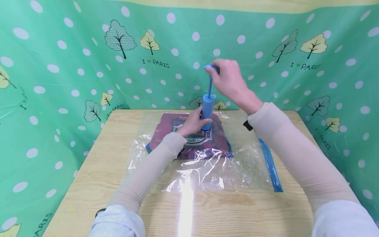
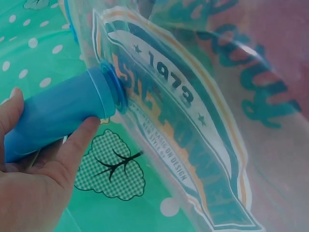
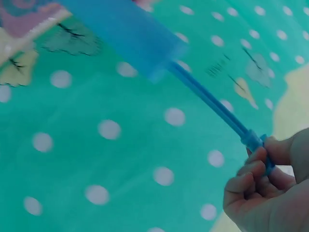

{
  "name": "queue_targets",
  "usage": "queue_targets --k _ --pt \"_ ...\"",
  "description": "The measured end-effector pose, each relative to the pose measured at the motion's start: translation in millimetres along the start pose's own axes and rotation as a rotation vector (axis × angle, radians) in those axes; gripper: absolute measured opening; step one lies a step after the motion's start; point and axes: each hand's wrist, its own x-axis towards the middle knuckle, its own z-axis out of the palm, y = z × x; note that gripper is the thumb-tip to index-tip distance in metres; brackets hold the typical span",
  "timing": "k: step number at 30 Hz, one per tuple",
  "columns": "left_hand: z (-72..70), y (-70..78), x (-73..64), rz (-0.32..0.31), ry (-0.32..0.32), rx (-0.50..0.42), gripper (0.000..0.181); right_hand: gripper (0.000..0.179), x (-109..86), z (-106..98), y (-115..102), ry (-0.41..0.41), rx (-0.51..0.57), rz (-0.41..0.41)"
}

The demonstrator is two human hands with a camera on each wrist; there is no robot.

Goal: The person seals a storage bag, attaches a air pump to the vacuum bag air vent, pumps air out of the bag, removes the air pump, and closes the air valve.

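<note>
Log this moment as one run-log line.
left hand grips pump barrel | right hand grips pump handle, rod extended | pump upright on vacuum bag holding folded shirt | bag on wooden table
</note>
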Motion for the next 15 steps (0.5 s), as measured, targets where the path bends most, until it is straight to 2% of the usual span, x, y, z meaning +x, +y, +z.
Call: queue_targets --k 5,9,12,15 --pt "0.6 -1.3 -0.1 0.018 0.004 -0.001 0.057 0.031 12.1 -24.0 -23.4 0.179 0.02 -0.049" --pt "1.0 -4.0 1.8 0.027 0.006 -0.021 0.058 0.034 12.9 -29.2 -31.3 0.248 0.006 -0.082" --pt "1.6 -5.3 2.9 0.038 0.001 -0.033 0.059 0.034 11.1 -25.0 -28.0 0.236 0.006 -0.068" --pt "1.6 -5.7 2.1 0.035 0.001 -0.036 0.059 0.031 7.7 -11.0 -17.2 0.15 0.016 -0.022"
